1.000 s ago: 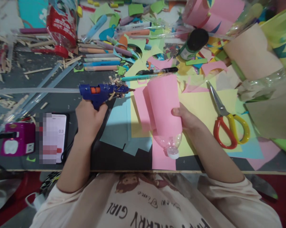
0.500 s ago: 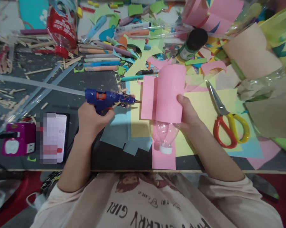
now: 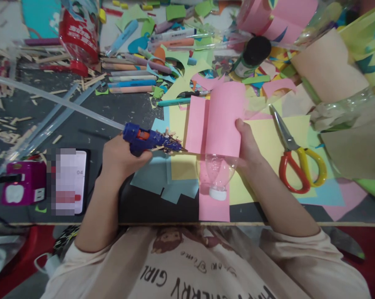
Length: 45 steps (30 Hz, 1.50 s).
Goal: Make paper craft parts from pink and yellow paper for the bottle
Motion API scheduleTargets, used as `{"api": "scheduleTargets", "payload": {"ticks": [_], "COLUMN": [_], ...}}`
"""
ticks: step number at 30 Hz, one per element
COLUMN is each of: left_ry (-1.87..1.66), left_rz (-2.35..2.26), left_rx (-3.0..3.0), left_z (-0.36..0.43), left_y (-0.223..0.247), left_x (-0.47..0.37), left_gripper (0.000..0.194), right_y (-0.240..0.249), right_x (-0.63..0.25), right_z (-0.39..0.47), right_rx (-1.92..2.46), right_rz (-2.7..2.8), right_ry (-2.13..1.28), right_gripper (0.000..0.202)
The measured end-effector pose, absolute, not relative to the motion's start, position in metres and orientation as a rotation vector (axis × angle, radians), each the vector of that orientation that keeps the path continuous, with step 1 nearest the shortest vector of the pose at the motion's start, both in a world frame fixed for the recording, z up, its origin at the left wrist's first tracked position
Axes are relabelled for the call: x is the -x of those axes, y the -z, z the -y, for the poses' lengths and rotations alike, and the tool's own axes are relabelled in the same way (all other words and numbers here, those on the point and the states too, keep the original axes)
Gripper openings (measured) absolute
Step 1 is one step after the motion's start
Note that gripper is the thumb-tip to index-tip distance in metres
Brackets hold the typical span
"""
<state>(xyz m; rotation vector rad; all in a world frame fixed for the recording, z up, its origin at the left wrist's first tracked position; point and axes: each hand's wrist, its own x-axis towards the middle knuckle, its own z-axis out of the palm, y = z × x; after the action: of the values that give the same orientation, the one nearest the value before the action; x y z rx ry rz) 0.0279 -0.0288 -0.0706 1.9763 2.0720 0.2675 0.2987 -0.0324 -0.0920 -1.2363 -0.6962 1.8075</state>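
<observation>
The left hand (image 3: 120,155) closes its grip around the handle of a blue glue gun (image 3: 150,139), whose nozzle points right and sits just beside the loose edge of the pink paper (image 3: 220,120). That paper wraps a clear plastic bottle (image 3: 218,174), which lies over coloured sheets on the worktop (image 3: 112,108) with its white cap toward the person. The right hand (image 3: 248,145) holds the wrapped bottle from its right side, thumb pressed on the paper. The bottle looks empty, so light and easily dented, and the paper is thin and likely to slip, so a gentle hold over the wrapped middle suits it. Whether the nozzle touches the paper is hard to tell. Scissors (image 3: 295,158) lie near the right hand.
</observation>
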Motion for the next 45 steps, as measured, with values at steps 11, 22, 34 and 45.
{"api": "scheduleTargets", "payload": {"ticks": [11, 22, 34, 45], "left_ry": [-0.161, -0.163, -0.337, -0.411], "left_rz": [-2.103, -2.137, -2.229, -2.263], "left_rx": [-1.975, -2.011, -1.856, -1.805], "left_z": [0.029, 0.029, 0.025, 0.024], "left_y": [0.072, 0.076, 0.075, 0.073], "left_x": [-0.028, -0.023, -0.023, -0.020], "left_gripper": [0.027, 0.019, 0.013, 0.010], "right_y": [0.092, 0.088, 0.085, 0.079], "right_x": [-0.298, -0.297, -0.299, -0.299], "right_z": [0.034, 0.037, 0.037, 0.037], "right_rx": [1.238, 1.253, 1.251, 1.233], "right_rz": [0.615, 0.685, 0.708, 0.728], "right_ry": [-1.815, -1.897, -1.954, -1.977], "right_gripper": [0.053, 0.063, 0.062, 0.056]}}
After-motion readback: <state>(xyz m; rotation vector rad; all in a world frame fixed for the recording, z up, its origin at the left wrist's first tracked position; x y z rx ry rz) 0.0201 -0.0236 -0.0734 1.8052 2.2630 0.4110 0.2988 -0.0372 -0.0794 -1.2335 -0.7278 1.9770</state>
